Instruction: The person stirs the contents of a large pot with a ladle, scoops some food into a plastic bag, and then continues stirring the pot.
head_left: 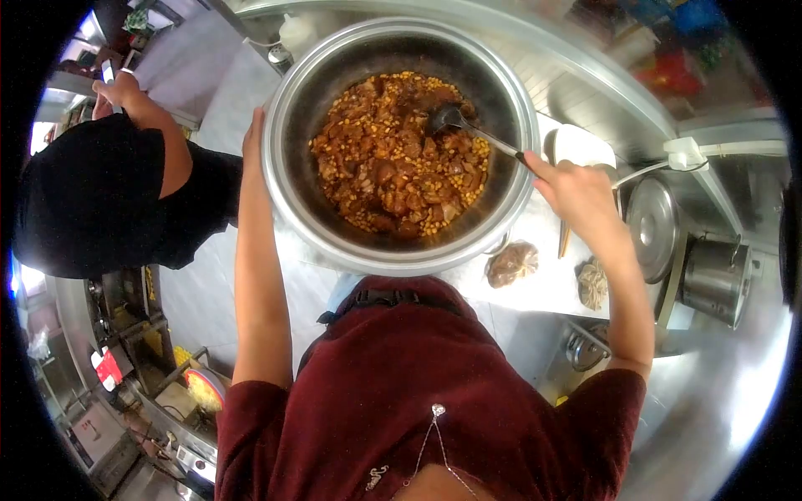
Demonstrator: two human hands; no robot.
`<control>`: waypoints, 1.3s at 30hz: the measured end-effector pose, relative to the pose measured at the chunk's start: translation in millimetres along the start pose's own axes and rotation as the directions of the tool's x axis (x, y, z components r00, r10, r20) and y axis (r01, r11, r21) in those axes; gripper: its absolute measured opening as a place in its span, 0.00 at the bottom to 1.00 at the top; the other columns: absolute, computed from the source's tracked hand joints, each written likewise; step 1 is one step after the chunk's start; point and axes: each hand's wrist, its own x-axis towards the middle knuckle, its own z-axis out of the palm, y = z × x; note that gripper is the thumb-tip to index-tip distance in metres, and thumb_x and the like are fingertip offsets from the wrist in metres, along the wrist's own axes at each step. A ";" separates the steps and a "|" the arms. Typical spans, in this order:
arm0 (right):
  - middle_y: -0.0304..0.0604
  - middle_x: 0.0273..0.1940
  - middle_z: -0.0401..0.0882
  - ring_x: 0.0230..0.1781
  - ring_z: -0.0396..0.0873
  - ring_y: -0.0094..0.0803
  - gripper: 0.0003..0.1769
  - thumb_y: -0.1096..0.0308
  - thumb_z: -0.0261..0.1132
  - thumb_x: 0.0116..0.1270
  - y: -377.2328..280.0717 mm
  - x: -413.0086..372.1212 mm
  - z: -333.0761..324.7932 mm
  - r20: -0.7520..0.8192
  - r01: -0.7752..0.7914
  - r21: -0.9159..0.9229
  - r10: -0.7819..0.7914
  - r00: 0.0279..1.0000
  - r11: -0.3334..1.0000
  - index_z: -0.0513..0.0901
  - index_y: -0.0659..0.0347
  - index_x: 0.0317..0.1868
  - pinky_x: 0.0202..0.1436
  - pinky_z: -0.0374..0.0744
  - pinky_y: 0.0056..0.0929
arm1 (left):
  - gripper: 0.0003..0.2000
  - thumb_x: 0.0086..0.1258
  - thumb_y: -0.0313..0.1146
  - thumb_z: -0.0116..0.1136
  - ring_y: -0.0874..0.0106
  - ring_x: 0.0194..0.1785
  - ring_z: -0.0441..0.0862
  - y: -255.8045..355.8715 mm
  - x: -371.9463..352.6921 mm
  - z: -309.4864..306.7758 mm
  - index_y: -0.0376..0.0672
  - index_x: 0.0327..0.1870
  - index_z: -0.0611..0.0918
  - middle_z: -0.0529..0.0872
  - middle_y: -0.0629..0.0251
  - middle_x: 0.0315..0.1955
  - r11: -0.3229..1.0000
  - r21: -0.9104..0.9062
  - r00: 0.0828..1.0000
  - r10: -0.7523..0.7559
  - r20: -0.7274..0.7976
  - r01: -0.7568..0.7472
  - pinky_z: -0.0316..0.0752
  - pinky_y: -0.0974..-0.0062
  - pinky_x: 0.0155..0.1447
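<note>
Head view: right hand (576, 190) clamped on ladle (449, 119) in stew pot (279, 192); left hand (253, 138) at pot's left rim, finger spread unclear.

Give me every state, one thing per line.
Basin: uncovered, part full.
Food: mixed, sauced.
Ladle: head in the food.
Right hand: closed on the ladle.
Left hand: against the basin's side.
Lid: off the basin.
Bags: filled.
Phone: held.
</note>
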 end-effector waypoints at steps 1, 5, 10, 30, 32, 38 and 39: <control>0.46 0.22 0.77 0.23 0.79 0.39 0.19 0.65 0.60 0.59 -2.6 -1.4 -2.8 0.025 0.013 0.001 -0.013 1.000 1.000 0.78 0.54 0.52 0.28 0.77 0.37 | 0.29 0.68 0.56 0.46 0.68 0.50 0.78 -0.2 -0.4 0.1 0.39 0.58 0.75 0.79 0.57 0.49 1.000 -0.003 1.000 -0.004 0.004 0.004 0.72 0.74 0.54; 0.48 0.20 0.77 0.26 0.80 0.39 0.20 0.71 0.57 0.59 -28.1 1.0 -1.8 0.100 0.104 -0.226 -0.084 0.991 0.969 0.76 0.65 0.53 0.29 0.77 0.36 | 0.29 0.68 0.56 0.46 0.68 0.50 0.78 0.0 -2.1 -0.8 0.39 0.58 0.74 0.79 0.57 0.50 1.000 -0.015 1.000 -0.019 0.012 0.019 0.72 0.74 0.54; 0.45 0.21 0.77 0.25 0.80 0.38 0.24 0.75 0.55 0.57 -16.7 16.3 3.8 0.128 0.080 -0.089 -0.068 0.989 0.993 0.73 0.66 0.57 0.27 0.77 0.34 | 0.29 0.68 0.56 0.46 0.68 0.50 0.78 -2.1 -2.4 -0.7 0.39 0.58 0.74 0.79 0.57 0.50 0.999 -0.014 0.999 -0.031 0.029 0.032 0.72 0.75 0.54; 0.42 0.21 0.76 0.20 0.77 0.32 0.27 0.76 0.58 0.52 -40.0 -25.4 -22.2 0.165 0.270 -0.179 -0.242 0.956 0.946 0.72 0.69 0.56 0.21 0.74 0.27 | 0.30 0.68 0.56 0.46 0.68 0.51 0.77 -4.1 13.1 -4.1 0.39 0.59 0.74 0.79 0.57 0.51 0.999 0.037 1.000 0.024 -0.014 -0.024 0.71 0.75 0.55; 0.41 0.20 0.76 0.19 0.77 0.30 0.27 0.76 0.58 0.52 -39.6 -41.6 -27.7 0.218 0.249 -0.227 -0.200 0.955 0.942 0.74 0.65 0.57 0.21 0.73 0.26 | 0.30 0.68 0.56 0.46 0.68 0.52 0.77 -6.5 16.0 -6.6 0.39 0.59 0.74 0.79 0.57 0.51 0.998 0.052 0.999 0.041 -0.031 -0.040 0.71 0.75 0.55; 0.44 0.22 0.77 0.20 0.78 0.31 0.18 0.68 0.57 0.62 -6.1 -42.2 -49.6 0.270 0.070 0.092 -0.093 0.958 0.993 0.79 0.59 0.53 0.24 0.74 0.27 | 0.30 0.68 0.57 0.46 0.68 0.52 0.77 -9.1 23.8 -6.3 0.39 0.59 0.74 0.79 0.57 0.51 0.997 0.053 0.997 0.065 -0.047 -0.063 0.71 0.75 0.56; 0.45 0.24 0.78 0.20 0.78 0.31 0.17 0.67 0.56 0.63 6.2 -34.1 -50.4 0.290 -0.010 0.213 -0.054 0.956 0.977 0.79 0.59 0.52 0.25 0.74 0.28 | 0.30 0.67 0.57 0.47 0.68 0.53 0.76 -9.6 26.6 -6.7 0.39 0.59 0.73 0.78 0.57 0.52 0.996 0.069 0.997 0.066 -0.051 -0.062 0.70 0.75 0.56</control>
